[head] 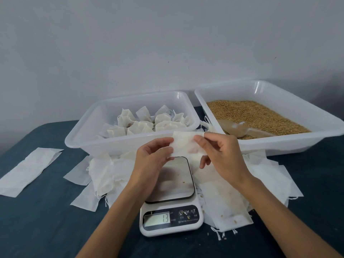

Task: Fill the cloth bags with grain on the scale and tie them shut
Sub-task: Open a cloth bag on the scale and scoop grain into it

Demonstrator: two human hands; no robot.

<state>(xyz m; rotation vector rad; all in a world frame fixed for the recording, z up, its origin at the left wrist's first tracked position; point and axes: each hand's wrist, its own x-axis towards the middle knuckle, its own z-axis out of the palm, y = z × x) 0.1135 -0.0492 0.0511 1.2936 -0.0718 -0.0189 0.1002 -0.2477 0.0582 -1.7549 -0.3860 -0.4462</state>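
An empty white cloth bag (184, 144) is held up above the scale. My left hand (151, 159) pinches its left edge and my right hand (221, 155) pinches its right edge. Below them the white kitchen scale (171, 202) has a bare steel plate with a stray grain on it, and its display reads 13. Brown grain (260, 116) fills the white tray (279, 144) at the back right, with a brown scoop (240, 129) lying in it. Several tied, filled bags (147, 121) sit in the white tray (104, 142) at the back left.
Loose empty cloth bags lie heaped left (104, 174) and right (260, 175) of the scale, and one (29, 170) lies apart at the far left. A dark blue cloth (46, 229) covers the table. A pale wall stands behind the trays.
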